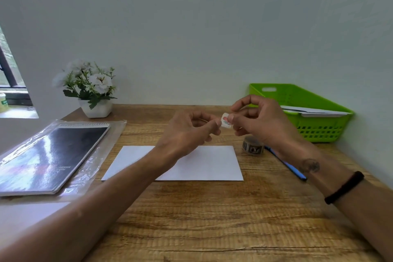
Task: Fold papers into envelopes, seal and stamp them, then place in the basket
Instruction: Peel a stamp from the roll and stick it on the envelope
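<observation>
A wood-grain worktop (212,219) is set against a plain pale wall, with a window seen at the far left. A small stamp (225,120) is pinched above the worktop between the fingers of the left hand (187,132) and the right hand (261,121). Beneath the hands a white envelope (204,166) is laid flat. A roll of stamps (253,148) and a blue pen (287,165) are placed just right of it. White envelopes are held in the green basket (319,125) at the far right. A spiral notebook (49,157) in a clear sleeve is laid at the left; its small cover print cannot be read. A potted white-flowered plant (91,89) is stood near the wall.
</observation>
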Demonstrator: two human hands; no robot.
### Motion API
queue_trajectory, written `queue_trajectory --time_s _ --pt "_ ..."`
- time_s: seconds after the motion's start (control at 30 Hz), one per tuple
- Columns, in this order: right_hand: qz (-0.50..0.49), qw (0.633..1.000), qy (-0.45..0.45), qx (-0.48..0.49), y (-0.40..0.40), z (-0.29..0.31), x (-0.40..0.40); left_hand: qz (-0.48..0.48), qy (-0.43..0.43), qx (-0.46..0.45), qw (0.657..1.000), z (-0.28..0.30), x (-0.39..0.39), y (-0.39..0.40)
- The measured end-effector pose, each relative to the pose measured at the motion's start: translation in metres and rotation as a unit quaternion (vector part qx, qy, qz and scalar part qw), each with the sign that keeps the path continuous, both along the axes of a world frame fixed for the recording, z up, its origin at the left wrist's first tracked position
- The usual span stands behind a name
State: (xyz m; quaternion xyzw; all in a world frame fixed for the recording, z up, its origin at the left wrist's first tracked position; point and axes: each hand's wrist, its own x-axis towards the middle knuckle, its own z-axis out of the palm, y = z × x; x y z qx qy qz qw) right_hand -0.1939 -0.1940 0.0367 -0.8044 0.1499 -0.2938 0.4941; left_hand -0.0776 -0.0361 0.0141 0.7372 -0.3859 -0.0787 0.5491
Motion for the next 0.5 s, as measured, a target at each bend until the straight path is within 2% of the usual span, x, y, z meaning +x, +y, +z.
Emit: queue_trajectory --time_s 0.13,0.2,0.3,0.5 --pt "-0.002 0.992 0.092 -0.09 -0.005 0.011 -0.007 0.007 -0.19 0.103 0.976 0.002 0.01 0.004" --pt "0.007 0.983 0.14 -0.119 -0.005 0.01 -0.008 -0.023 -0.224 0.161 0.961 0.002 0.012 0.005" --pt "0.017 0.97 0.184 -0.159 -0.002 0.009 -0.008 -0.066 -0.226 0.231 0.944 -0.002 0.015 0.004" --pt "0.038 0.968 0.197 -0.151 -0.002 0.009 -0.008 -0.093 -0.168 0.235 0.953 -0.006 0.021 0.004"
